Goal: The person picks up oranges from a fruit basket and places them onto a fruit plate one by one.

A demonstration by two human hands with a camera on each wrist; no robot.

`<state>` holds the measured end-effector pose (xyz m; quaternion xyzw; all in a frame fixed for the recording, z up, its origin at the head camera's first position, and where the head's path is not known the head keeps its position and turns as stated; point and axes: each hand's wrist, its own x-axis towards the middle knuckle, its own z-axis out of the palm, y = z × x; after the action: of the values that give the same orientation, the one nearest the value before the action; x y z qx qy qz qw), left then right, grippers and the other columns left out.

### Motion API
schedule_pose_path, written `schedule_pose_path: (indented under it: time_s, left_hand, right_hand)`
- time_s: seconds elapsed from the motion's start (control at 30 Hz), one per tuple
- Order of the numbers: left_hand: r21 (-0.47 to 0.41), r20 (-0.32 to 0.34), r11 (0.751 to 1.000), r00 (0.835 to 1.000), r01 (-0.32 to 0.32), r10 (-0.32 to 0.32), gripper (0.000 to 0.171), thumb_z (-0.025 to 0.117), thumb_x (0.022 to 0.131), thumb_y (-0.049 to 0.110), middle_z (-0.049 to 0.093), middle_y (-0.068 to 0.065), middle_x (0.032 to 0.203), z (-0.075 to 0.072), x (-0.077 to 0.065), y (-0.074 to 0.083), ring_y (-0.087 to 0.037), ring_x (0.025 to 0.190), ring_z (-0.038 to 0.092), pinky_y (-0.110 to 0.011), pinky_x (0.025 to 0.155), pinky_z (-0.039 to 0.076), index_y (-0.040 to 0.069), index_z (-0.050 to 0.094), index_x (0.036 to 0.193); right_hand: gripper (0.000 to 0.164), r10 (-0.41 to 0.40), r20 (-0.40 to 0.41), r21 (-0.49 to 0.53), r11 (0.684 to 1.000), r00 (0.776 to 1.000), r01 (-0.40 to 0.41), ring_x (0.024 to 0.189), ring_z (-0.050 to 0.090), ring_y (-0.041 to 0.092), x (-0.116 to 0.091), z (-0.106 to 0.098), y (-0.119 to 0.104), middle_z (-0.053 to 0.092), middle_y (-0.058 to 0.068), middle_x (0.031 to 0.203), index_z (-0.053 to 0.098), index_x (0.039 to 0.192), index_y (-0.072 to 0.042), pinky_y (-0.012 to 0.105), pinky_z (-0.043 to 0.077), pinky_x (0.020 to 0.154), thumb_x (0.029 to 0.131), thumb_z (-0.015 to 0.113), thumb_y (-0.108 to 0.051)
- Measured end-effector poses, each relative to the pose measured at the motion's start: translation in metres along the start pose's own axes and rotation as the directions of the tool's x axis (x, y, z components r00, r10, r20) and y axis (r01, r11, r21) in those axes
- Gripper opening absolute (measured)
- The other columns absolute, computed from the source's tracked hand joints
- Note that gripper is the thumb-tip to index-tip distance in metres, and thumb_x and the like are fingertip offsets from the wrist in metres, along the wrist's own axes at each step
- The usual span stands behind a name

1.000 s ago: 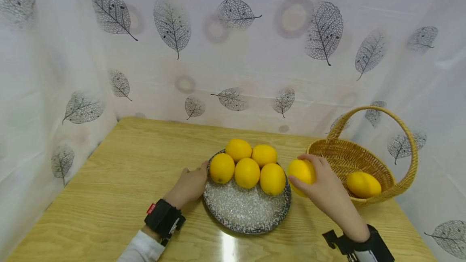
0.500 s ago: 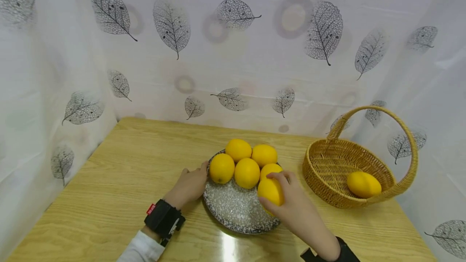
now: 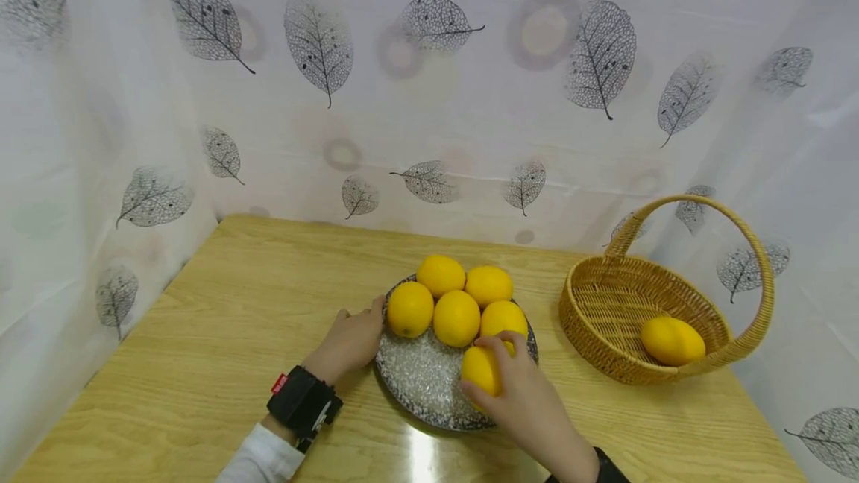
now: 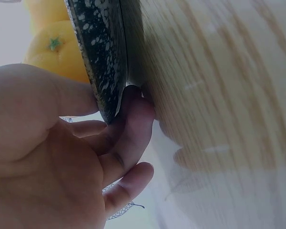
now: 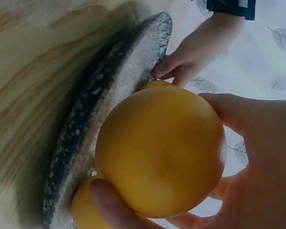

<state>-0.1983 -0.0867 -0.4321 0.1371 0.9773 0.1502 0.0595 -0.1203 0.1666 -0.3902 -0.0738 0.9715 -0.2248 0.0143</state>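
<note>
A speckled grey plate (image 3: 419, 382) with a dark rim sits mid-table, several oranges (image 3: 456, 319) grouped on its far half. My left hand (image 3: 352, 341) pinches the plate's left rim; in the left wrist view the thumb (image 4: 76, 100) lies on top and the fingers (image 4: 138, 124) curl beneath. Over the plate's right front, my right hand (image 3: 523, 397) grips another orange (image 3: 480, 371), its fingers spread round the fruit. In the right wrist view this held orange (image 5: 159, 152) fills the middle, close over the plate, partly covering another orange (image 5: 88, 205).
To the right stands a wicker basket (image 3: 597, 360) with a tall arched handle (image 3: 765, 297); yellow-orange fruit (image 3: 672, 341) lies inside it. A leaf-printed curtain (image 3: 456, 110) hangs behind the wooden table (image 3: 268, 282) and along its sides.
My right hand has carried its orange leftward from beside the basket to over the plate's right front, lower now. The left hand has stayed on the rim.
</note>
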Motion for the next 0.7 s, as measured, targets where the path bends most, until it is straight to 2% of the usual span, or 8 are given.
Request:
schedule_pose_path:
  time_s: [0.1,0.33,0.7]
  left_hand:
    - [0.009,-0.003,1.0,1.0,-0.002,0.002,0.046,0.041,0.099,0.011,0.068,-0.017,0.109,0.002,0.001,-0.001,-0.031,0.099,0.065,-0.057,0.097,0.036,-0.006,0.035,0.141]
    - [0.007,-0.004,1.0,1.0,-0.007,0.007,0.046,0.04,0.1,0.013,0.069,-0.016,0.108,0.002,0.003,-0.001,-0.03,0.099,0.065,-0.055,0.096,0.037,-0.006,0.034,0.142]
    - [-0.003,-0.005,1.0,1.0,-0.017,0.017,0.046,0.04,0.1,0.013,0.069,-0.017,0.107,-0.001,-0.001,-0.002,-0.031,0.099,0.065,-0.058,0.097,0.036,-0.007,0.035,0.141]
  right_hand:
    - [0.055,-0.007,-0.02,-0.027,1.0,1.0,0.007,0.087,0.059,0.02,-0.001,0.004,0.0,0.04,0.009,0.135,0.053,0.125,-0.026,0.025,0.041,0.055,0.078,0.071,-0.051]
    - [0.057,-0.002,-0.04,-0.051,0.999,0.999,0.0,0.086,0.058,0.021,-0.003,0.012,-0.001,0.038,0.007,0.137,0.054,0.126,-0.026,0.026,0.045,0.056,0.078,0.07,-0.052]
    - [0.062,-0.032,-0.036,-0.099,0.995,0.999,0.028,0.107,0.055,0.028,-0.007,0.015,-0.002,0.034,0.007,0.143,0.05,0.132,-0.028,0.031,0.049,0.057,0.079,0.069,-0.053]
